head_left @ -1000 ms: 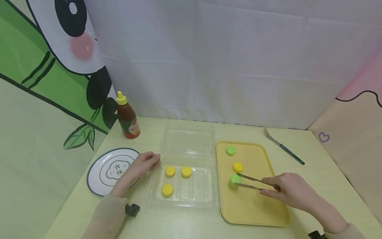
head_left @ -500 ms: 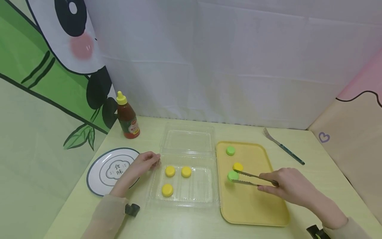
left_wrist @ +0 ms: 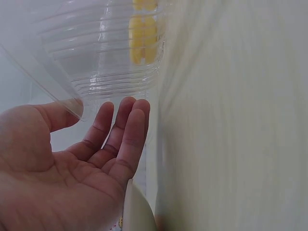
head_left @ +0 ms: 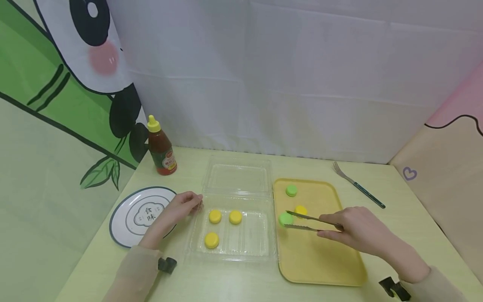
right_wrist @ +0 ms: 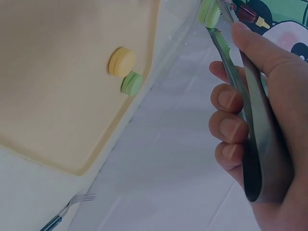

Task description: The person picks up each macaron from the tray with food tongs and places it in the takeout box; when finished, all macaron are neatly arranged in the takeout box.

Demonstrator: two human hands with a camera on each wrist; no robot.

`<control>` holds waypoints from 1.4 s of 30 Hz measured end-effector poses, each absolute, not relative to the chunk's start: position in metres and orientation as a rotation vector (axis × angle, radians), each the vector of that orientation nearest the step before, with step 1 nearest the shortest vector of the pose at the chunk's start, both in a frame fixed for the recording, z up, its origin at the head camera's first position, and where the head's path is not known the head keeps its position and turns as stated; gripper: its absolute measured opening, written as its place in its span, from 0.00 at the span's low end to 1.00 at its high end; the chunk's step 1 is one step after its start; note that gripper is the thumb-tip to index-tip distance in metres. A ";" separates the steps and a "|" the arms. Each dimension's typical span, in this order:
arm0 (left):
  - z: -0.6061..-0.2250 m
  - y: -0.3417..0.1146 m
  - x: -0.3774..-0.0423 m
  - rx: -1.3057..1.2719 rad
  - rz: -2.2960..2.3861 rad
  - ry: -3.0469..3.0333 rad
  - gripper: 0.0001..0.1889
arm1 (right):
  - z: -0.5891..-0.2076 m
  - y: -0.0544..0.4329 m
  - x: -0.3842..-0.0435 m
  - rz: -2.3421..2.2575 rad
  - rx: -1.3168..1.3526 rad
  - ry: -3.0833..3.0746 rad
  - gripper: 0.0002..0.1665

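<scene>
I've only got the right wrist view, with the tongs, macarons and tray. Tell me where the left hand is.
Observer: The left hand is at the left edge of the clear container, its thumb touching the rim.
Operator: Count what's inside that container.
Observer: Three yellow macarons.
Operator: Now report any dish to the left of it.
Observer: A white plate with a dark blue rim, partly hidden by the left hand.

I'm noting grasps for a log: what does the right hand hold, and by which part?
The right hand holds metal tongs by their long arms, behind the serrated tips; those pinch a green macaron on opposite sides.
</scene>
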State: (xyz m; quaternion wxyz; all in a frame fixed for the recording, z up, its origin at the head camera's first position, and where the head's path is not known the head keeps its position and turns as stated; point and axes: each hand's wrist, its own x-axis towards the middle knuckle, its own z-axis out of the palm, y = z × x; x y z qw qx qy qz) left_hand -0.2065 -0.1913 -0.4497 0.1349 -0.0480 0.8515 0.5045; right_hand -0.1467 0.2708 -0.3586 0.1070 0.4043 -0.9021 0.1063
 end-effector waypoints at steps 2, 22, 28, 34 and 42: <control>-0.449 -0.191 -0.206 -0.138 1.463 2.467 0.17 | -0.358 0.267 -0.148 0.314 1.201 -2.655 0.08; -0.450 -0.192 -0.206 -0.101 1.495 2.460 0.17 | -0.365 0.233 -0.159 0.367 1.309 -2.716 0.14; -0.450 -0.192 -0.207 -0.091 1.517 2.455 0.17 | -0.369 0.222 -0.162 0.370 1.354 -2.703 0.14; -0.450 -0.191 -0.207 -0.106 1.504 2.461 0.17 | -0.372 0.212 -0.164 0.372 1.390 -2.700 0.14; -0.450 -0.193 -0.207 -0.125 1.499 2.457 0.18 | -0.378 0.199 -0.167 0.346 1.447 -2.632 0.15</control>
